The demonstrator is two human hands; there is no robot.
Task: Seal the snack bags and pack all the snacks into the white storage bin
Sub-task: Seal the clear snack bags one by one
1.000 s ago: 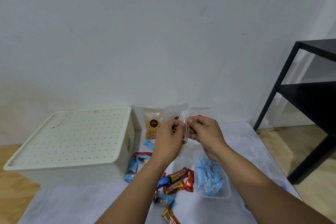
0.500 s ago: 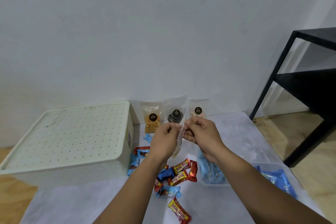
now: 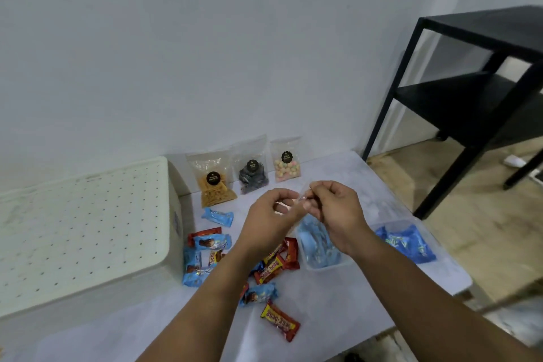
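Snack bag (image 3: 303,198) barely visible between hands

Both forearms reach forward, bare. The left hand (image 3: 271,211) and right hand (image 3: 333,206) meet fingertip to fingertip — fingers curled, thumbs pinched in, knuckles up — the right slightly higher.
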